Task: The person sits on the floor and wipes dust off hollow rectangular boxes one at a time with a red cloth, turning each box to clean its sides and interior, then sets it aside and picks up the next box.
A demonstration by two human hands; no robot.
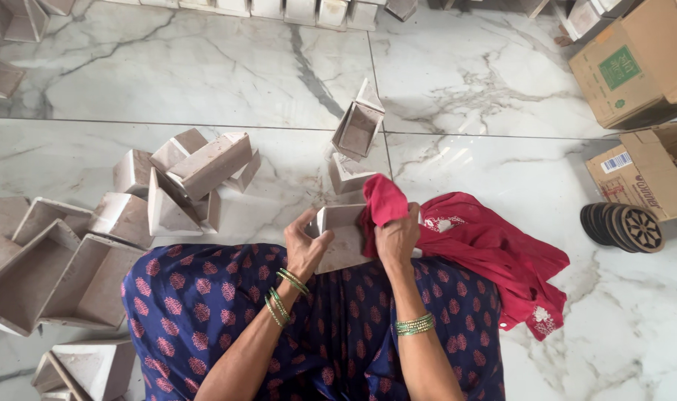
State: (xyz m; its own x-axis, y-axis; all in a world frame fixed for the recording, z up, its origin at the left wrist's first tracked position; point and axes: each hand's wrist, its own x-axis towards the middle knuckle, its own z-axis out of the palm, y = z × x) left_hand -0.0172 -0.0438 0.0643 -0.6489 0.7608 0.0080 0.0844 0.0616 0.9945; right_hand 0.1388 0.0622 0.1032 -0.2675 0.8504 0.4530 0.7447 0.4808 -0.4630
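We look down at a person seated on a marble floor (204, 67), lap covered in blue patterned cloth. Our left hand (305, 249) grips the left side of a small white open-topped tray (342, 234), fingers curled over its rim. Our right hand (396, 236) clamps a bunched red cloth (487, 245) against the tray's right edge; the cloth's free end trails off toward four o'clock across the floor. The tray sits just above the lap, at the middle of the view, with both hands close together on it. Whether the cloth reaches inside the tray we cannot quite tell, since the hand covers that spot.

At nine o'clock lies a loose heap of similar trays (182, 178), and two more (357, 141) stand at twelve o'clock just beyond the hands. At three o'clock rests a stack of dark round discs (624, 226) beside cardboard boxes (639, 67).
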